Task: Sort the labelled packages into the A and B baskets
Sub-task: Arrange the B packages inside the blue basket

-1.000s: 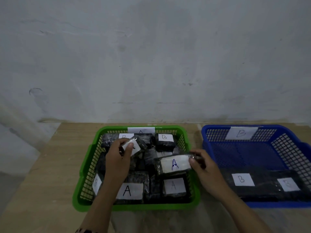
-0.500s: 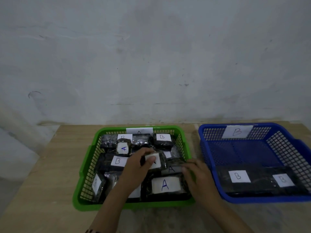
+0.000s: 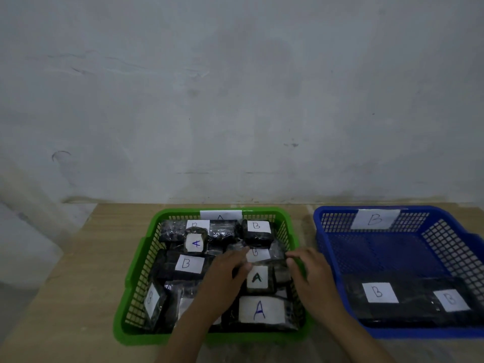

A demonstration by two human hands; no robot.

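While both hands reach in, two baskets; blue basket (image 3: 392,334) holds two packages.

1. One head-worn view only, so no second view overlaps it.
2. It looks forward and down across a wooden table (image 3: 78,258) toward a grey wall (image 3: 235,100).
3. It sits close: the green basket (image 3: 136,260) and blue basket (image 3: 327,231) fill the lower frame, with forearms entering from the bottom edge.
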